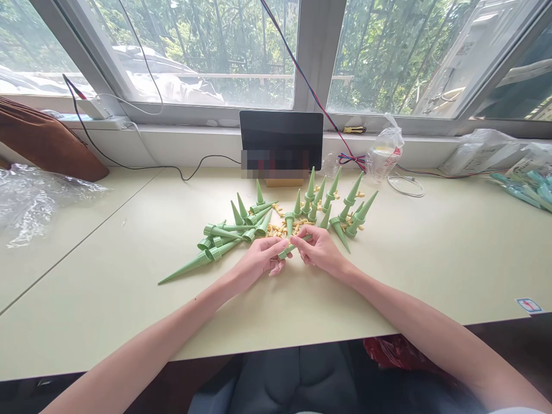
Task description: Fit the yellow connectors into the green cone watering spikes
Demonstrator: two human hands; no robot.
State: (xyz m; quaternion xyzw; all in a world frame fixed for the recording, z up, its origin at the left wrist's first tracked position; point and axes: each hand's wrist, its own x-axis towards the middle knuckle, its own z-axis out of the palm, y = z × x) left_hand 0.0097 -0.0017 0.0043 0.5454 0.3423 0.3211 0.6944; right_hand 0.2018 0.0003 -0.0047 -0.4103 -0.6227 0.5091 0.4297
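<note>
A green plastic watering spike [284, 253] lies slantwise between my two hands, above the table. My left hand [262, 256] is closed around its wide end, thumb on top. From the other side, my right hand [322, 250] grips the spike's body with fingers pinched. A small yellowish piece seems to sit at the meeting fingertips, too small to make out surely. Just beyond my hands is a pile of small yellow valves [276, 230]. Loose green spikes [190, 269] lie to the left, a few standing. On the right, several spikes with yellow valves attached [350, 198] stand upright or lean.
A dark-screened tablet [281, 135] stands at the back on a brown support [284, 182]. Cables run along the window wall. Plastic wrap [47, 201] and a brown bag [47, 138] are at far left. Plastic bags [483, 152] lie at back right, near a yellow cutter [354, 130].
</note>
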